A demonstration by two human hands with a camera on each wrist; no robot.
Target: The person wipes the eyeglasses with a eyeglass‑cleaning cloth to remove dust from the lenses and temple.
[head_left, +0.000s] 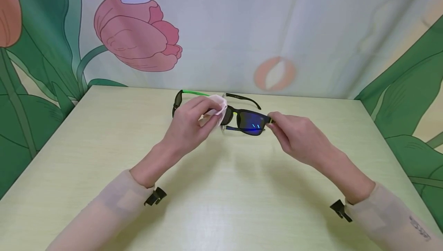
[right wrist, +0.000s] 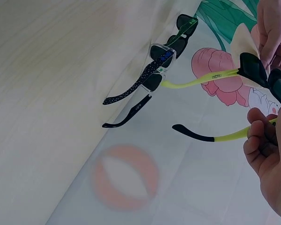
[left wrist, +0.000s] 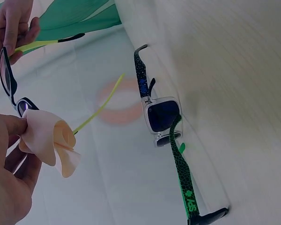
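Between my two hands is a pair of black-framed sunglasses [head_left: 251,122] with blue mirrored lenses and yellow-green temples [right wrist: 201,80], raised above the table. At one hinge, my right hand [head_left: 301,135] pinches the frame between thumb and fingers. My left hand [head_left: 187,124] pinches a pale, thin cloth [left wrist: 49,136] folded around the other lens, partly covering it. In the right wrist view, both yellow-green temples stick out unfolded, with black tips.
Two more pairs of sunglasses stand unfolded on the table [head_left: 207,204] near its back edge. One has a clear frame [left wrist: 163,99] with dark speckled temples; the other is dark with green temples [left wrist: 185,180]. A flower-printed curtain [head_left: 221,31] hangs behind.
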